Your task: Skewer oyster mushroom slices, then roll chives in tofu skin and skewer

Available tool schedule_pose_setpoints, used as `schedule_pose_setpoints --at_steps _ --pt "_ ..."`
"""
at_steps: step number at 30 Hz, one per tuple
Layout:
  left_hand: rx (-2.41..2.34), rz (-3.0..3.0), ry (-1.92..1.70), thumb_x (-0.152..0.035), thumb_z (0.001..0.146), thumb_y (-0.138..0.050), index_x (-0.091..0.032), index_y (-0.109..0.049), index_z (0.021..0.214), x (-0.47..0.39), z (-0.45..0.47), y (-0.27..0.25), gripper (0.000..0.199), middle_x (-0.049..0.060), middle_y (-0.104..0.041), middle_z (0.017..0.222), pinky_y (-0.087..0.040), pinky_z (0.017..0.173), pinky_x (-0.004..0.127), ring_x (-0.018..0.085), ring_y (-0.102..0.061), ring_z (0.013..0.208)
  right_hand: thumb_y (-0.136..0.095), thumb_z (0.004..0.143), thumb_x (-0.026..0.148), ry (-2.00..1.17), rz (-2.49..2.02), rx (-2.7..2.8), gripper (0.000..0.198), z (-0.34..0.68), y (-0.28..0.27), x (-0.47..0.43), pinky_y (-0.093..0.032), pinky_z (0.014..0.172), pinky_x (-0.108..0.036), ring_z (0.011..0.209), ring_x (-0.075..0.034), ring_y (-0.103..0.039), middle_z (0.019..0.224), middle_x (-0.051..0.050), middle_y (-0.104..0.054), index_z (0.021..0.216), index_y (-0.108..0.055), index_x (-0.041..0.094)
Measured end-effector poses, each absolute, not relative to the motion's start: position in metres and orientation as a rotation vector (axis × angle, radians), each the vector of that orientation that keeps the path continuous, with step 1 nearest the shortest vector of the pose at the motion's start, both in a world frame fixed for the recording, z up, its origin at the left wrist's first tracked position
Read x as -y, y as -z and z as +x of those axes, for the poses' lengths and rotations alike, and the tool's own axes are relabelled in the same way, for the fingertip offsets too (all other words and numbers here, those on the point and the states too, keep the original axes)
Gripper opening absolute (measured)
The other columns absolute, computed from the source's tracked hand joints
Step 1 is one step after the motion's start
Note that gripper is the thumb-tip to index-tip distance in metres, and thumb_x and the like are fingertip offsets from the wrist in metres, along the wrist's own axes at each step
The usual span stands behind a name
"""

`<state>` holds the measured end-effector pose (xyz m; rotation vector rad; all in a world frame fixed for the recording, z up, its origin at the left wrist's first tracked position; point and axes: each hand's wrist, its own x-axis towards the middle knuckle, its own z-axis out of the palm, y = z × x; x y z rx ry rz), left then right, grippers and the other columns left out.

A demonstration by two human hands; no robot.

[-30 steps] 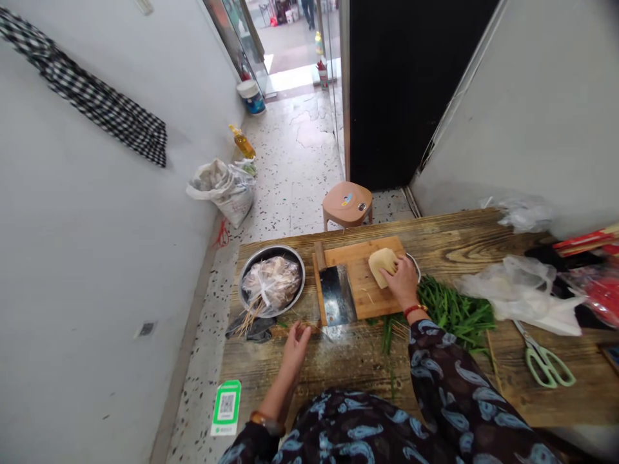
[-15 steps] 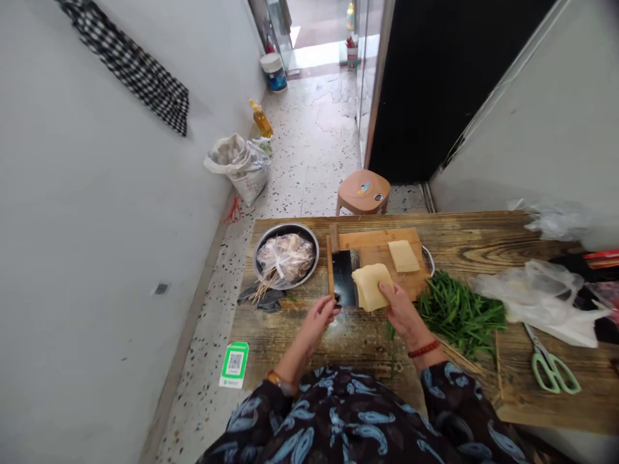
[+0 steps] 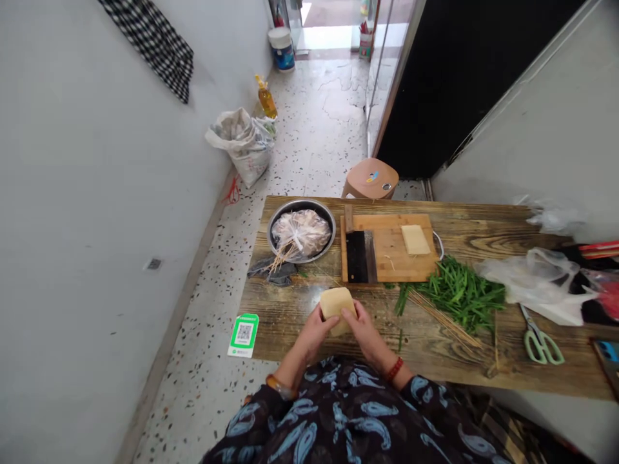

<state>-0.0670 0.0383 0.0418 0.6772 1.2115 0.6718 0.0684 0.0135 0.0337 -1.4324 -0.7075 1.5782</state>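
Observation:
Between my two hands is a small stack of pale yellow tofu sheets point(image 3: 337, 301), held just in front of my body over the near table edge. My left hand point(image 3: 312, 330) grips its left side, thumb on top. On the right side, my right hand point(image 3: 363, 328) pinches it the same way. Beyond them lies a wooden cutting board point(image 3: 391, 261), with a cleaver point(image 3: 358, 256) flat on its left part and another tofu piece point(image 3: 414, 240) at its right. Green chives point(image 3: 467, 293) are heaped to the right, beside thin wooden skewers point(image 3: 447, 327).
A metal bowl point(image 3: 333, 240) holds bagged skewered food, with a dark cloth point(image 3: 280, 274) by it. Scissors point(image 3: 542, 345) and plastic bags point(image 3: 536, 277) lie at the right of the wooden table point(image 3: 474, 225). A stool point(image 3: 371, 177) stands behind. A QR card point(image 3: 244, 335) is at the left edge.
My right hand has brought the tofu sheets from over the cutting board toward my body. My left hand, empty near the cleaver before, now holds them too. The view has shifted slightly.

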Motion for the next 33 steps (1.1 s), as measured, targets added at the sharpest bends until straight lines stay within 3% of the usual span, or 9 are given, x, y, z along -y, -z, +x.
schedule_pose_setpoints --at_steps 4,7,10,13,16,20,25,28,33 --pt "-1.264 0.836 -0.696 -0.026 0.065 -0.074 -0.017 -0.049 0.129 -0.029 -0.076 -0.021 0.069 0.010 -0.061 0.124 -0.042 0.099 0.035 0.024 -0.056 0.113 -0.056 0.084 0.043 -1.438 -1.544 0.935 0.045 0.068 -0.010 0.001 -0.052 0.086 -0.038 0.099 -0.023 -0.064 0.113 -0.007 -0.067 0.123 -0.054 0.021" --pt "-1.427 0.837 -0.752 -0.020 0.065 -0.071 -0.018 -0.039 0.136 -0.029 -0.077 0.002 0.078 0.012 -0.059 0.124 -0.046 0.093 0.036 0.022 -0.060 0.105 -0.054 0.085 0.040 -1.321 -1.656 1.118 0.044 0.089 0.009 0.011 -0.050 0.090 -0.042 0.101 -0.024 -0.063 0.113 -0.009 -0.066 0.125 -0.056 0.020" --pt "-1.602 0.787 -0.771 -0.021 0.067 -0.067 -0.017 -0.038 0.137 -0.023 -0.080 0.024 0.075 0.013 -0.059 0.117 -0.050 0.085 0.035 0.019 -0.062 0.093 -0.052 0.086 0.037 -1.210 -1.753 1.314 0.039 0.114 0.022 0.026 -0.048 0.091 -0.048 0.100 -0.026 -0.062 0.109 -0.011 -0.066 0.121 -0.060 0.021" --pt "-1.630 0.850 -0.750 -0.025 0.070 -0.066 -0.014 -0.038 0.136 -0.014 -0.083 0.033 0.072 0.014 -0.058 0.114 -0.050 0.085 0.036 0.020 -0.061 0.093 -0.050 0.088 0.033 -1.126 -1.765 1.530 0.037 0.138 0.028 0.041 -0.044 0.095 -0.052 0.107 -0.028 -0.059 0.114 -0.012 -0.064 0.122 -0.060 0.023" --pt "-1.708 1.051 -0.752 -0.029 0.069 -0.069 -0.016 -0.040 0.136 -0.009 -0.083 0.029 0.075 0.016 -0.052 0.126 -0.042 0.099 0.042 0.026 -0.054 0.112 -0.052 0.087 0.029 -1.090 -1.715 1.713 0.041 0.165 0.034 0.050 -0.038 0.103 -0.052 0.121 -0.029 -0.051 0.128 -0.011 -0.059 0.127 -0.057 0.024" --pt "-1.661 1.592 -0.600 -0.035 0.064 -0.076 -0.019 -0.038 0.139 -0.009 -0.087 0.028 0.085 0.015 -0.031 0.149 -0.021 0.115 0.045 0.032 -0.027 0.139 -0.053 0.086 0.020 -0.995 -1.573 2.105 0.052 0.202 0.049 0.053 -0.036 0.105 -0.049 0.130 -0.027 -0.044 0.142 -0.003 -0.050 0.137 -0.048 0.032" --pt "-1.587 2.065 -0.416 -0.037 0.074 -0.069 -0.019 -0.026 0.145 -0.004 -0.102 0.059 0.085 0.018 -0.035 0.147 -0.027 0.112 0.051 0.033 -0.032 0.137 -0.053 0.085 0.016 -0.751 -1.364 2.535 0.070 0.226 0.065 0.053 -0.038 0.104 -0.042 0.135 -0.025 -0.039 0.149 -0.003 -0.039 0.149 -0.027 0.028" --pt "-1.593 2.275 -0.419 -0.037 0.078 -0.065 -0.020 -0.012 0.150 0.001 -0.107 0.079 0.090 0.018 -0.037 0.147 -0.032 0.109 0.051 0.034 -0.035 0.135 -0.057 0.084 0.023 -0.732 -1.339 2.555 0.072 0.229 0.067 0.050 -0.037 0.106 -0.039 0.136 -0.024 -0.038 0.149 -0.004 -0.038 0.149 -0.028 0.027" --pt "-1.616 2.408 -0.429 -0.041 0.081 -0.059 -0.020 -0.011 0.150 -0.001 -0.111 0.090 0.088 0.017 -0.038 0.146 -0.042 0.102 0.052 0.035 -0.042 0.130 -0.053 0.089 0.041 -0.684 -1.228 2.641 0.067 0.236 0.070 0.047 -0.029 0.111 -0.038 0.141 -0.023 -0.025 0.152 -0.008 -0.033 0.148 -0.031 0.019"
